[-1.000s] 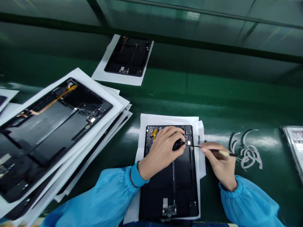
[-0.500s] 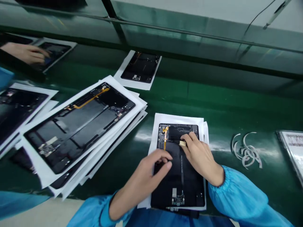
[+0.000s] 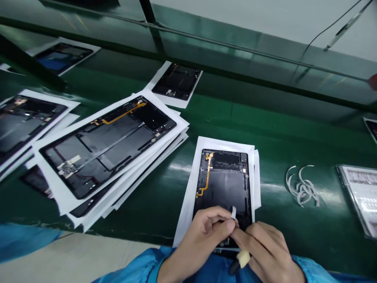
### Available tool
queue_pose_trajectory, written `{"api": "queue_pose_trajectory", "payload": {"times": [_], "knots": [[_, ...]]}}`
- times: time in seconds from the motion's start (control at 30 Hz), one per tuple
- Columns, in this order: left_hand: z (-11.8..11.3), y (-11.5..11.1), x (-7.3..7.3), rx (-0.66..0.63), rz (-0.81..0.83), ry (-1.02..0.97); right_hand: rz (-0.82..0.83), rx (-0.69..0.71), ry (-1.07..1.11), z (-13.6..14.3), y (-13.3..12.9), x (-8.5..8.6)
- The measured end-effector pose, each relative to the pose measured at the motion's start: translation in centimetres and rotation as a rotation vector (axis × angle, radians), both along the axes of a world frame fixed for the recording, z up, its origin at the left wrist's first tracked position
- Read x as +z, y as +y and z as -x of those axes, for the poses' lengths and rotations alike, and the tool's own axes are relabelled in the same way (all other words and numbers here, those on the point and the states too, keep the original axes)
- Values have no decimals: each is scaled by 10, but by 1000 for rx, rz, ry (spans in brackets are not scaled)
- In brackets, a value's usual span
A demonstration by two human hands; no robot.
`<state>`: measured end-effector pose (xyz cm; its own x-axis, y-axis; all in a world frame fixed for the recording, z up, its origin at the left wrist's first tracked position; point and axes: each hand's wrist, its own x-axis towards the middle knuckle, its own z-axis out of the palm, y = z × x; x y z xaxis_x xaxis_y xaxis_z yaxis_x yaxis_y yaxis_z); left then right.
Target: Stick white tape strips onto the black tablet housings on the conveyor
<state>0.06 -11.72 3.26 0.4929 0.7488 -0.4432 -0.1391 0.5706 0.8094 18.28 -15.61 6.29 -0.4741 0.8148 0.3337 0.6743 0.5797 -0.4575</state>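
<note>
A black tablet housing [image 3: 224, 184] with an orange flex cable lies on white paper in front of me, its lower end hidden behind my hands. Over that end, my left hand [image 3: 210, 232] pinches a thin strip [image 3: 233, 212], pale on one side, that curls up from the fingertips. My right hand [image 3: 265, 249] touches the left fingertips and holds a dark tool with a yellowish wrapped part [image 3: 243, 258], which points down toward my body. Whether the right fingers also grip the strip is hidden.
Left stands a stack of papers with a tablet housing [image 3: 114, 145] on top; another stack [image 3: 26, 122] is farther left. One housing [image 3: 178, 80] lies behind. Curled white strips [image 3: 303, 188] and a clear-edged tray [image 3: 357, 196] are at the right.
Both hands have moved down toward me and come together. The pale-sided strip now stands up from my left fingers. The other person's hand at the far left has gone from view.
</note>
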Motion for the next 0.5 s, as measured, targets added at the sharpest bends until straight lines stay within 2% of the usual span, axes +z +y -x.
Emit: {"api": "queue_pose_trajectory", "payload": {"times": [0.1,0.17,0.3,0.4,0.5], "knots": [[0,-1,-1,8,-72,52,13,-68,21,-4,2,-4],[0,-2,0,6,-186,122,9,-95,-21,-7,7,-3],[-5,-5,2,-11,-447,270,-76,-54,-157,-8,12,1],[-12,-4,1,-26,-566,315,-146,-76,-264,-6,9,0],[-10,-3,-2,-65,-676,367,-156,-96,-274,-6,7,-5]]}}
